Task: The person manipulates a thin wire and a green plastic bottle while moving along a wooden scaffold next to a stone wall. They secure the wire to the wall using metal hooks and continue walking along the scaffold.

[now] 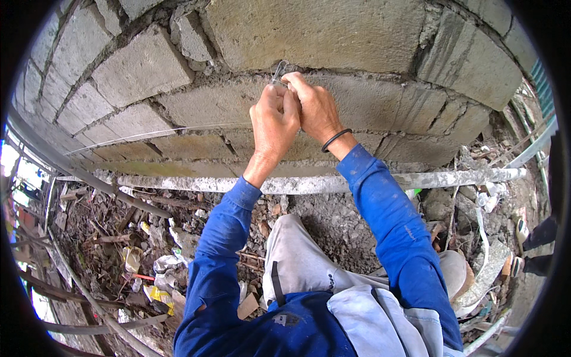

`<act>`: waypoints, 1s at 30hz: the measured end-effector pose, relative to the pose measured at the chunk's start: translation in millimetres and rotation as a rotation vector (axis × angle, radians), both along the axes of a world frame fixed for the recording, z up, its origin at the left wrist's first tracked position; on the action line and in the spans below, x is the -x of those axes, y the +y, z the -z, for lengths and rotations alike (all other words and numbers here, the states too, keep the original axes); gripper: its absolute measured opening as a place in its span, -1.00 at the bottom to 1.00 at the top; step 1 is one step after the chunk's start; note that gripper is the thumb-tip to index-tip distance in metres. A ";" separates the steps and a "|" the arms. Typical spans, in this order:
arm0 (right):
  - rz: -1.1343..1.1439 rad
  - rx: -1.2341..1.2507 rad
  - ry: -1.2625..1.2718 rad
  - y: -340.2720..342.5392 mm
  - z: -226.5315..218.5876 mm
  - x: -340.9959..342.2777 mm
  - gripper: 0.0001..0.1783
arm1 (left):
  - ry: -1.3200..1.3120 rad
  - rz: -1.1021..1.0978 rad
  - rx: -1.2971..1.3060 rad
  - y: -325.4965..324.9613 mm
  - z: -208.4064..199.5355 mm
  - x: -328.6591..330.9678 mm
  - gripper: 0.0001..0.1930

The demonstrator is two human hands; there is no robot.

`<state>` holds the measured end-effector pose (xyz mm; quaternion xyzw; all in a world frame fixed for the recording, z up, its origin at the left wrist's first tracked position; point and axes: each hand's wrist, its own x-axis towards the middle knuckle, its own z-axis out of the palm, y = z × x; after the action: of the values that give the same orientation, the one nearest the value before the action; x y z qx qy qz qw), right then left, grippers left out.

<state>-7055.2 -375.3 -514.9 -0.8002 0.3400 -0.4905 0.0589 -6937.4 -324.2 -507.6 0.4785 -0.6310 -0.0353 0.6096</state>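
1. A curved-looking concrete-block wall (315, 35) filled the upper view, its edges bent by the fisheye lens; below it, a whitish, crusted pole (321, 185) ran across over rubble-strewn ground (324, 223).
2. The thin bent wire (278, 69) stood at a mortar joint (372, 77), its loop reaching above the fingertips, against the wall's face; whether it was anchored in the joint could not be told.
3. The left hand (272, 122) was curled, thumb and fingers together, apparently clamped on the wire's lower end.
4. The right hand (320, 110) touched the left, its index finger bent beside the loop; whether it gripped the wire too could not be told, since the fingers overlapped.
5. A pale string (134, 137) crossed the blocks from the left toward the left hand; its end was hidden.
6. The step in hand seemed to be fine fingertip work on the wire, perhaps shaping or fastening it.
7. The next move, in judgement, called for a firm left pinch while the right fingers guided the loop, without tugging the string.
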 end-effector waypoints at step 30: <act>0.363 0.316 0.395 -24.1 39.5 -0.2 -0.83 | -0.772 -0.010 -0.153 -22.8 -52.8 -217.9 -0.66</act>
<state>-7055.0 -399.5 -554.5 -0.8055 0.4018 -0.3748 -0.2218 -6719.5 -346.9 -454.8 0.5040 -0.8069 0.1033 0.2903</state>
